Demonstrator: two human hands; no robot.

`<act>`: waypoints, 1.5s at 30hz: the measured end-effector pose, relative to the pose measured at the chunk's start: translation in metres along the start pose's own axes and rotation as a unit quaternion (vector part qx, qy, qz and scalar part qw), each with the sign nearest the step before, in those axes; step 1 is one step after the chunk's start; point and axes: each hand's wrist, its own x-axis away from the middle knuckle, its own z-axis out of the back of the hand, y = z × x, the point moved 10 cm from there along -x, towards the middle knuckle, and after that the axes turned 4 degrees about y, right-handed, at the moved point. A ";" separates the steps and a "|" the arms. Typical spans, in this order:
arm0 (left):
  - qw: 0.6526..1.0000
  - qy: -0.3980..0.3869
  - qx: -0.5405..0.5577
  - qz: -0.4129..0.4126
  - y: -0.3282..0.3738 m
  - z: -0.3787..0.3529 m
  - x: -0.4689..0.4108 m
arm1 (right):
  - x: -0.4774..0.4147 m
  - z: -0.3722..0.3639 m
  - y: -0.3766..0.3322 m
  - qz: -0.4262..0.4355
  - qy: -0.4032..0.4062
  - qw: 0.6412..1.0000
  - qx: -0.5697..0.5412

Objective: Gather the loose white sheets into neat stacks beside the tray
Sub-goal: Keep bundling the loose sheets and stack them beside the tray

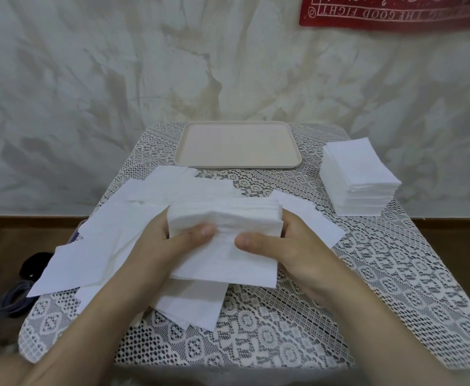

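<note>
A bundle (228, 240) of white sheets is held just above the table (367, 274), clamped from both sides: the left hand (161, 252) grips its left edge and the right hand (297, 246) its right edge. Each thumb presses on top; the other fingers are curled out of sight beneath the paper.

The finished stack (359, 176) stands beside the tray (239, 165), on its right, so it lies ahead and to the right of the bundle and nearer the right hand. Its long side seems to run away from the person, while the bundle looks wider across, so a turn may be needed before it lands square, though the wide lens makes this hard to judge.

More loose sheets (111, 232) lie fanned under and to the left of the bundle, nearer the left hand
</note>
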 end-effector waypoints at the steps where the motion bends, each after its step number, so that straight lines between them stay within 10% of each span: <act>1: 1.000 0.001 0.011 0.001 0.000 0.001 -0.001 | -0.001 0.004 0.001 0.003 0.019 1.000 0.012; 18: 0.997 0.069 -0.005 -0.020 0.005 0.007 0.000 | 0.005 0.009 -0.018 0.088 0.128 0.981 0.119; 38: 0.987 -0.021 -0.158 -0.030 0.014 -0.020 0.006 | 0.022 0.015 0.006 -0.083 -0.049 0.967 0.235; 45: 0.994 0.075 0.067 0.037 -0.004 -0.015 -0.001 | 0.016 0.027 0.001 -0.036 0.104 0.977 0.183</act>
